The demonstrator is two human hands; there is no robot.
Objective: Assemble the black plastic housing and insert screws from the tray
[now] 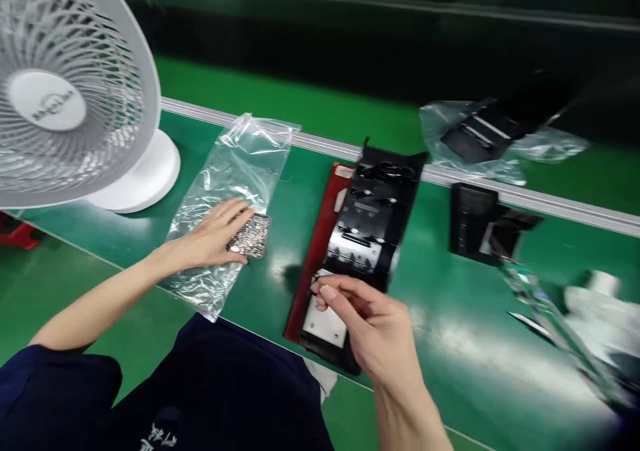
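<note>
My left hand (215,236) lies flat on a clear plastic bag (235,171), its fingertips on a small tray heaped with tiny silver screws (253,237). My right hand (373,324) hovers over the near end of a black plastic assembly (373,217) that rests on a dark red base (320,237). Its thumb and forefinger are pinched together near a white plate (325,324) on that assembly; whether something small sits between them is too blurred to tell.
A white desk fan (65,91) stands at the far left on the green bench (450,344). A second black part (475,224) lies to the right, and another black part in a clear bag (490,134) lies beyond a metal rail (310,143). Blurred clear and white items (590,324) are at the right edge.
</note>
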